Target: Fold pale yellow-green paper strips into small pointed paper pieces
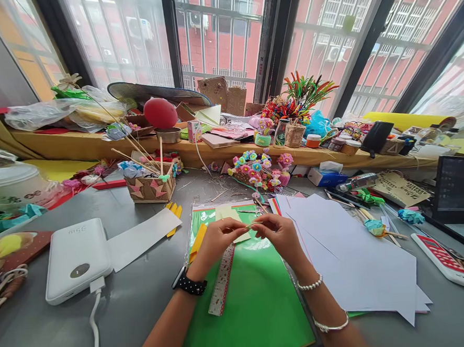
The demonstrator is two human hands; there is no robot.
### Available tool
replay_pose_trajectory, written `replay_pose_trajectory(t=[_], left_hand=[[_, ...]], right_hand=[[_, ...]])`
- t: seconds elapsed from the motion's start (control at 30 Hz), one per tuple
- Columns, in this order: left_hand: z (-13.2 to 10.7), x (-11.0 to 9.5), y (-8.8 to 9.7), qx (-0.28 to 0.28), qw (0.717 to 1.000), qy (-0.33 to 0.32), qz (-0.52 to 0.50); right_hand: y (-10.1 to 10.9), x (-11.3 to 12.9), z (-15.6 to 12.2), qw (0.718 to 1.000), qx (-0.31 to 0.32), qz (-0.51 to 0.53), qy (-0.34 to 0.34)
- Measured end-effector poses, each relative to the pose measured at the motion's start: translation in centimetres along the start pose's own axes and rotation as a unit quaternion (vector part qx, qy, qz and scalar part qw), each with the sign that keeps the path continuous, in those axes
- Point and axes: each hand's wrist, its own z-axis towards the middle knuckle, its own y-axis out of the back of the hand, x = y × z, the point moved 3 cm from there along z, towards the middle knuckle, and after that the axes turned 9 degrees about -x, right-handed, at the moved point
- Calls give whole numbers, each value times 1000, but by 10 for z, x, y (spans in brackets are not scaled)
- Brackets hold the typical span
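My left hand [216,240] and my right hand [281,238] meet fingertip to fingertip above a green sheet of paper [259,302] in a clear sleeve. Pinched between them is a small, thin, pale yellow-green piece [250,226], perhaps paper; the fingers cover most of it. Below my left hand a patterned ruler [222,284] lies slanted on the green. Behind the hands are pale yellow paper [225,212] and, left of them, a folded orange-yellow strip [197,242].
White sheets [359,260] lie at right, near a red and white calculator [445,260]. At left are a white power bank [78,259] with a cable and a white strip [141,239]. A cardboard basket [150,191] and several craft flowers [255,169] stand behind.
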Motion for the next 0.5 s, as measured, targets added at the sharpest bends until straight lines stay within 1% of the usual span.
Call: replay_pose_trajectory(t=[0.1,0.23,0.4,0.5], left_hand=[[0,0,-1,23,998,49,-27],[-1,-1,-1,54,993,94,-54],[-4,-2,-4,100,982,131,-94],[-5,-1,-4,117,979,137,-94]], right_hand=[[-1,0,0,999,-5,41,-28],[-1,1,0,997,-10,66,-41],[-2,2,-2,999,-11,37,-36],[-3,3,-3,999,-13,14,-31]])
